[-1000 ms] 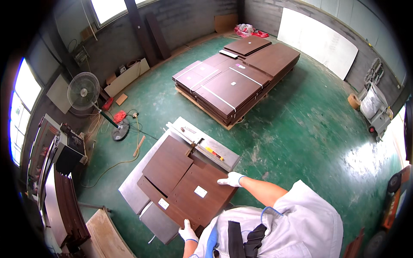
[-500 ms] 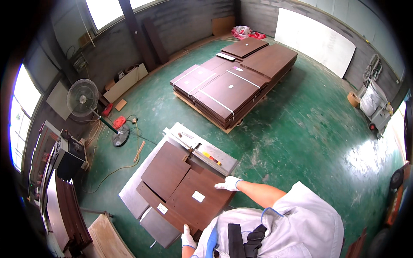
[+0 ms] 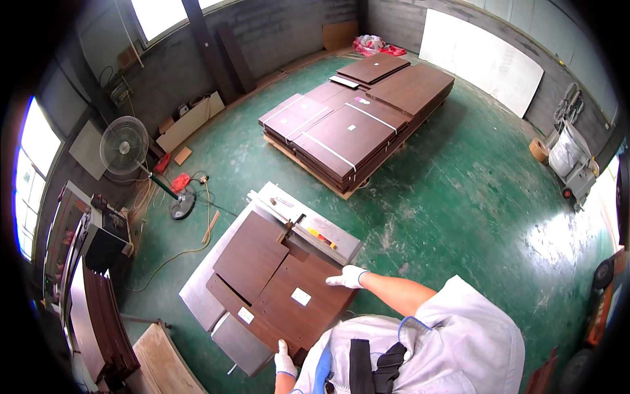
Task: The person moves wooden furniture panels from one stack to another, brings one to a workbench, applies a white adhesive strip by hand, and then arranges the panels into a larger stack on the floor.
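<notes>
A dark brown board (image 3: 283, 307) with a white label lies on a grey metal worktable that looks like a saw table (image 3: 197, 289). My gloved left hand (image 3: 284, 360) grips its near edge, thumb on top and the other fingers hidden underneath. At the right edge my gloved right hand (image 3: 346, 277) is closed on the same board. Another brown board (image 3: 251, 253) rests farther up the table, a gap showing between part of it and the held one. Beyond them runs a pale rail (image 3: 305, 230), with a small yellow-and-red tool (image 3: 321, 238) on it.
Strapped stacks of brown boards (image 3: 351, 131) sit on a wooden pallet ahead. To the left stand a pedestal fan (image 3: 125, 146), loose cables (image 3: 167, 259) and a black box-shaped unit (image 3: 105, 240). Several brown boards (image 3: 108, 315) lean at the lower left, beside a wooden plank (image 3: 164, 361).
The whole view has shifted very slightly. Both hands keep their places on the board, and the boards stay put on the table.
</notes>
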{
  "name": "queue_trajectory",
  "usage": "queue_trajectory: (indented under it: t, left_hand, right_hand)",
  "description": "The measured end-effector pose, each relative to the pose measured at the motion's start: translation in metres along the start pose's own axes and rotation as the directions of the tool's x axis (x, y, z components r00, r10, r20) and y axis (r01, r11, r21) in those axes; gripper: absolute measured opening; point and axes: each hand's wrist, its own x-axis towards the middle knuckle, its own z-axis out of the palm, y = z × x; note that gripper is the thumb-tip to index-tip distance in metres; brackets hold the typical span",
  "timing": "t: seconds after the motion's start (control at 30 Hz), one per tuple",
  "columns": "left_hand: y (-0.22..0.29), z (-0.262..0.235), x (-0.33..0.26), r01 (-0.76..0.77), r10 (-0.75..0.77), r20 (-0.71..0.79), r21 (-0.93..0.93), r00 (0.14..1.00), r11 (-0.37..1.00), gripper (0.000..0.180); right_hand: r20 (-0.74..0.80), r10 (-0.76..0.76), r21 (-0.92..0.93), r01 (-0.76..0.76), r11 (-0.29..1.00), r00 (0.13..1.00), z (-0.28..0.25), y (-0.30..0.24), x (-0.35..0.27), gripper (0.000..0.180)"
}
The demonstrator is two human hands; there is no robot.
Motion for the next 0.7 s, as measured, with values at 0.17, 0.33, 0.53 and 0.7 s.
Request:
queue_trajectory:
  t: [0.17,0.33,0.53,0.7]
  left_hand:
    - [0.018,0.018,-0.021,0.017,-0.016,-0.013,0.065,1.0,0.998,0.076]
    - [0.021,0.012,-0.021,0.028,-0.021,-0.055,0.127,0.998,0.991,0.08]
    - [0.028,0.02,-0.033,-0.033,0.035,-0.013,0.172,0.999,0.984,0.084]
    - [0.028,0.016,-0.03,-0.026,0.027,-0.001,0.18,1.0,0.983,0.08]
  right_hand:
    - [-0.022,-0.005,0.002,0.005,1.0,1.0,0.001,0.007,0.004,0.107]
    - [-0.029,-0.015,-0.004,0.015,1.0,0.999,0.003,0.005,0.007,0.107]
    - [-0.03,-0.014,0.001,0.014,1.0,0.999,0.001,0.004,0.004,0.107]
    - [-0.023,0.006,0.004,-0.006,1.0,1.0,0.002,0.003,0.004,0.107]
